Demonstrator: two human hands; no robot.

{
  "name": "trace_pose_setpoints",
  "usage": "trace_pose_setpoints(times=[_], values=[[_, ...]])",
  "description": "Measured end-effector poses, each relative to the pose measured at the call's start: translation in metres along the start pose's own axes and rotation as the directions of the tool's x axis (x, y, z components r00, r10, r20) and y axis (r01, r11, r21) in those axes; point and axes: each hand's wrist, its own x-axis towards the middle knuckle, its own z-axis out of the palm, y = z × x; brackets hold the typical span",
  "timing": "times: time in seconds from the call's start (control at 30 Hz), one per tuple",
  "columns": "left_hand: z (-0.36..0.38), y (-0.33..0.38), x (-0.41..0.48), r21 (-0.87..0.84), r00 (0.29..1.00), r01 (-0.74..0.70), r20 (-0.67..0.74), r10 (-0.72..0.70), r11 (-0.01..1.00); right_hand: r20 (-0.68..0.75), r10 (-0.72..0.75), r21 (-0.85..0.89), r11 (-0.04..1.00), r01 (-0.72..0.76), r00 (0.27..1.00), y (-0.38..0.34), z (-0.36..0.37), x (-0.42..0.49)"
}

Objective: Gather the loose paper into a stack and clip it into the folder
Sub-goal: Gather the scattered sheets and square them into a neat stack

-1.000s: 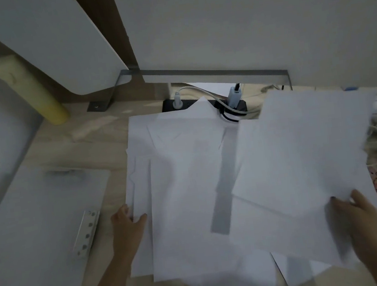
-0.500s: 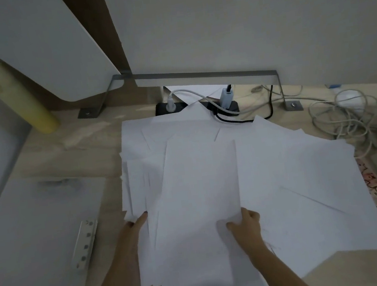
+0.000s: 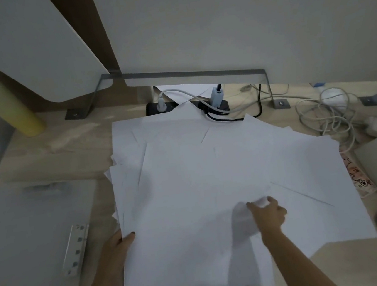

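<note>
Open folder (image 3: 27, 234) beside loose paper (image 3: 187, 178), left hand (image 3: 118, 245), right hand (image 3: 268, 213) gripping it

The left grip (image 3: 117, 246) has its fingers hidden beneath the edge of the paper (image 3: 199, 177), with only the thumb showing on top. The right grip (image 3: 269, 216) is blurred, so whether it pinches a sheet or merely presses cannot be told. The folder (image 3: 27, 234) is cut off by the left and bottom edges, and paper covers part of the power strip (image 3: 154, 108).
</note>
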Motion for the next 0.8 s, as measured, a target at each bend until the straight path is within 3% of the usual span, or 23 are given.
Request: trace_pose_setpoints(times=[0.07, 0.17, 0.37, 0.53, 0.63, 0.8], values=[[-0.004, -0.003, -0.003, -0.008, 1.0, -0.012, 0.001, 0.012, 1.0, 0.037, 0.088, 0.066, 0.994, -0.091, 0.995, -0.005, -0.005, 0.015], [-0.008, -0.008, -0.006, -0.024, 0.999, -0.009, 0.032, 0.009, 1.0, 0.215, 0.092, 0.307, 0.939, -0.157, 0.972, -0.011, 0.002, 0.02], [-0.006, -0.01, -0.008, -0.128, 0.999, 0.023, 0.052, -0.016, 0.991, 0.391, -0.032, 0.158, 0.987, -0.032, 0.92, -0.006, 0.025, 0.003], [-0.02, -0.007, -0.004, -0.124, 1.0, 0.013, -0.025, -0.016, 0.992, 0.215, -0.191, 0.05, 0.981, 0.185, 0.958, 0.001, 0.006, 0.007], [-0.034, -0.006, -0.004, -0.073, 0.995, -0.08, -0.058, 0.076, 0.994, 0.125, -0.253, 0.048, 0.967, 0.249, 0.959, 0.01, -0.017, 0.016], [-0.046, 0.002, -0.006, -0.129, 0.999, 0.025, -0.021, -0.028, 0.991, 0.096, -0.288, 0.414, 0.882, 0.225, 0.953, 0.003, -0.062, 0.013]])
